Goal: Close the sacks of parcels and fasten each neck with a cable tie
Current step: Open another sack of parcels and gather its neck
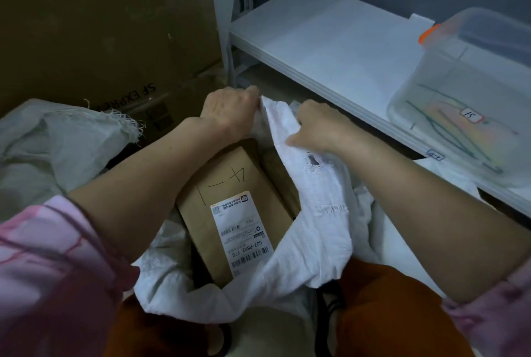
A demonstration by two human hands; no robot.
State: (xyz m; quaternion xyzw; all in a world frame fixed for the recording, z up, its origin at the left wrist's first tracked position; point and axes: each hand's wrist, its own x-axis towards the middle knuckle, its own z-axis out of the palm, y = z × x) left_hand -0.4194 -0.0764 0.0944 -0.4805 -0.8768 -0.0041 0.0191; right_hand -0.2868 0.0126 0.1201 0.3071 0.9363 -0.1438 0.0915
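Fingers of left hand (230,107) hidden behind sack (313,230) rim.

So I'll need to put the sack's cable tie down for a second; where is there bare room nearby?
The white shelf is bare from its left post across to the clear plastic bin. Below it is crowded: both hands, left and right, grip the open white sack with a brown parcel inside, and cardboard boxes fill the left.

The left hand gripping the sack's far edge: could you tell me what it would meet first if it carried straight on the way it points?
Probably the white metal shelf frame just beyond the left hand, though depth is unclear.
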